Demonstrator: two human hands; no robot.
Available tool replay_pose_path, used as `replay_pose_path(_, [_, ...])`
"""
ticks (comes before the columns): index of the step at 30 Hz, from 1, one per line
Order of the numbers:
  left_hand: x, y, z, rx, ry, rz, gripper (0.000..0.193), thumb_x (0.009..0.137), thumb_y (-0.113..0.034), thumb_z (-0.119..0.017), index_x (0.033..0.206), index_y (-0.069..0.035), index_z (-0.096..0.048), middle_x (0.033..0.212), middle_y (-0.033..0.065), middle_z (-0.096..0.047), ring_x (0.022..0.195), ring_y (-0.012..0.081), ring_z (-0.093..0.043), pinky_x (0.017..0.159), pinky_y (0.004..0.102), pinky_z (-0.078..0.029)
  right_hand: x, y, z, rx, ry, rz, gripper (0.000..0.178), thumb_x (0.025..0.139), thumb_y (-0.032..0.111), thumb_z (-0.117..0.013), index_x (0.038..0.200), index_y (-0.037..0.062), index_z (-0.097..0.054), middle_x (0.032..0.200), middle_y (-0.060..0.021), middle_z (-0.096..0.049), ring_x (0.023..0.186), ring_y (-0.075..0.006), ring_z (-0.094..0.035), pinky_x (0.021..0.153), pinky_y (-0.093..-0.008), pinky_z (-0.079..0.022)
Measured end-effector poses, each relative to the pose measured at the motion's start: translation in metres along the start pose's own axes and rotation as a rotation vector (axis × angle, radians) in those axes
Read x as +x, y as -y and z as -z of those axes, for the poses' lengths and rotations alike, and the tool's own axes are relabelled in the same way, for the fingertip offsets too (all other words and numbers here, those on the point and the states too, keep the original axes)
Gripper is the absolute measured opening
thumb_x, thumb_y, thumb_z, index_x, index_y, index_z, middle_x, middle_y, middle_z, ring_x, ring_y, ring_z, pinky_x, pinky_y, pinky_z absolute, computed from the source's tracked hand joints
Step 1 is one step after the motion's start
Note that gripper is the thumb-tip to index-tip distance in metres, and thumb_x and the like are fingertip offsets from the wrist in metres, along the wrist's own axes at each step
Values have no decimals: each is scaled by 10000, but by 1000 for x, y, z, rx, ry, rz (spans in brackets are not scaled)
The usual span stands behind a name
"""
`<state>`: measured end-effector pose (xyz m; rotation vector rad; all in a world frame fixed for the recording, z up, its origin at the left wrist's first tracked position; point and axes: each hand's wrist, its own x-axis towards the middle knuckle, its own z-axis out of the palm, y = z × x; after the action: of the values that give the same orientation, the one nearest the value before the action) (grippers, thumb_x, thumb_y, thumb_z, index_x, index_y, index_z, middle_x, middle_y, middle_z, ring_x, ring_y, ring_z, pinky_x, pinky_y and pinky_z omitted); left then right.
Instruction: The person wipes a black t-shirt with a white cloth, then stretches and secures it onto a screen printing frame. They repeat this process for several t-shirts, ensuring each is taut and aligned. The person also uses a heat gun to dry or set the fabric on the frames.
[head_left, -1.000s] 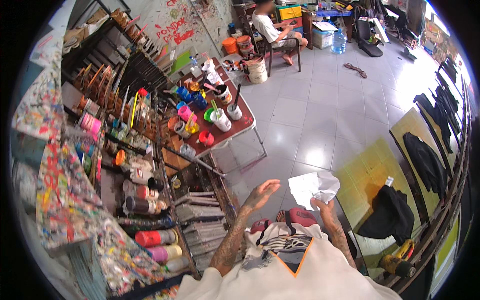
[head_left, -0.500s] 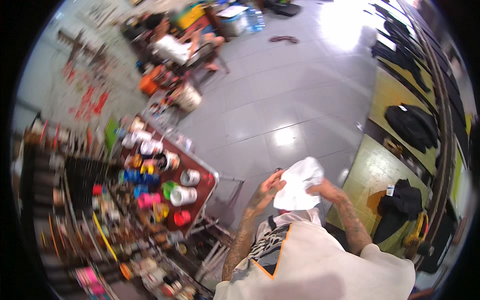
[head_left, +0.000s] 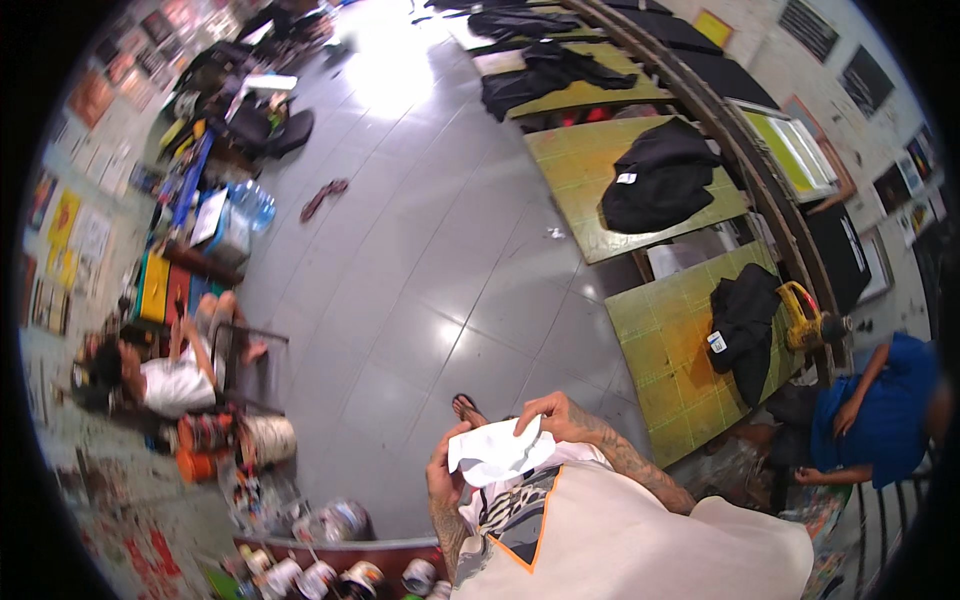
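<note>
A soft white sheet (head_left: 497, 452), cloth or paper I cannot tell which, is held in front of my chest between both hands. Its left edge is gripped by my left hand (head_left: 443, 474), fingers partly behind it. On its upper right edge my right hand (head_left: 546, 412) pinches with thumb and fingers. The sheet is loosely folded and wavy, above my shirt front (head_left: 640, 530).
To the right, black garments (head_left: 660, 175) lie on yellow-green boards (head_left: 670, 365), near a yellow hand tool (head_left: 797, 315). One person in blue (head_left: 880, 410) is at the far right; another person (head_left: 175, 385) sits at left. Paint tubs (head_left: 315, 578) stand on a dark red table (head_left: 400, 552).
My view has swung to the right, bringing in the boards and the person in blue. The white sheet stays in both hands, now lower and more folded, my right hand on its upper edge.
</note>
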<state>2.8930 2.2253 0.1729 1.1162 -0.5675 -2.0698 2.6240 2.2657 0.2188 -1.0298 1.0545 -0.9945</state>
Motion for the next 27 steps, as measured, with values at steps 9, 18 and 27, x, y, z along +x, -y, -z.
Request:
replay_pose_path(9, [149,-185,-31,938,476,237,373,887,-168,-771,1197,14,-668,1022,52,-721,907,73,-635,766,225,-504,172,52,18,-344,96,102,397,777,29,-482,1103,70,-704,906,-104,-664,841,-189,-599,788,-339,-470])
replay_pose_path(18, [298,-274,-102,789,570,-25,323,903,-213,-768,1111,25,-704,943,23,-712,813,50,-605,711,201,-493,271,109,61,-22,-409,95,497,945,293,-665,1374,87,-523,987,-44,-636,945,-121,-577,838,-299,-467])
replay_pose_path(27, [426,-264,-255,1191,974,79,312,988,-271,-640,1144,-7,-698,711,-73,-562,644,26,-449,559,214,-355,268,129,209,-407,-683,-70,246,865,175,-729,1064,30,-727,936,-134,-729,831,-227,-679,772,-327,-530])
